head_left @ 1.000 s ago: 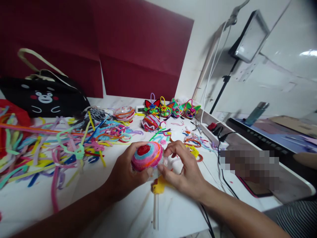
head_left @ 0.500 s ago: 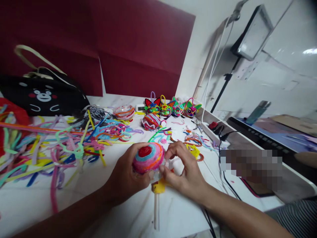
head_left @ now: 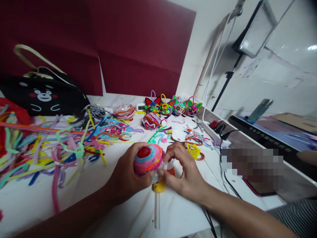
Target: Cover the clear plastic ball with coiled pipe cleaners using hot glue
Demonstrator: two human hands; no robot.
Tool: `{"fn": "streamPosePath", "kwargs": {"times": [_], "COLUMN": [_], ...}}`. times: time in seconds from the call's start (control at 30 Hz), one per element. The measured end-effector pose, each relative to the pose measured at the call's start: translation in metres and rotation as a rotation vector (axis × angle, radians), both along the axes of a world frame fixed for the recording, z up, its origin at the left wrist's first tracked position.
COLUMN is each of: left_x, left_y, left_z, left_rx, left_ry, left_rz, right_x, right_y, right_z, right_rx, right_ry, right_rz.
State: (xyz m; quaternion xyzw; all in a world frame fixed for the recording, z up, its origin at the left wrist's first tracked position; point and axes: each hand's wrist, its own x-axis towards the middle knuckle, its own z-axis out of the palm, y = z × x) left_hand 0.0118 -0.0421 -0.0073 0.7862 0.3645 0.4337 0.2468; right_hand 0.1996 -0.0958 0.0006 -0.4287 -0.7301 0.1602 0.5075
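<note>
A round ball (head_left: 150, 160) wrapped in rings of fuzzy pipe cleaner, red at the centre, then blue, pink and orange, is in my left hand (head_left: 126, 175), its fingers curled round the side and thumb underneath. Clear plastic shows along the ball's lower right edge. There, my right hand (head_left: 185, 175) pinches with thumb and fingertips, touching that clear edge; exactly what lies between the fingertips is hard to make out. Just below the ball, a yellow piece (head_left: 158, 186) with a clear stick (head_left: 157, 211) lies on the table, partly hidden by the hands.
Loose pipe cleaners (head_left: 79, 142) are heaped at left, before a black bag (head_left: 44, 94). Behind the hands sit a zigzag ball (head_left: 151, 121), a striped bowl-shaped piece (head_left: 123, 111) and several eared ornaments (head_left: 165, 108). Cables (head_left: 224, 168) and a phone (head_left: 260, 188) lie at right.
The ball is turned slightly in my left hand. My right fingers have shifted a little at its clear edge, and an orange part behind them shows more.
</note>
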Motion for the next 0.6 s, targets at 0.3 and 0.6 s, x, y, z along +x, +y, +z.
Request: {"fn": "streamPosePath", "kwargs": {"times": [0.3, 0.6], "left_x": [-0.0021, -0.0017], "left_y": [-0.0003, 0.0011], "left_z": [-0.0057, -0.0041], "left_rx": [0.034, 0.155], "left_ry": [0.019, 0.047], "left_rz": [-0.019, -0.03], "right_x": [-0.0027, -0.0021], "right_y": [0.0002, -0.0003], "right_z": [0.0001, -0.0057], "right_rx": [-0.056, -0.082], "right_ry": [0.054, 0.046], "right_rz": [-0.037, -0.028]}}
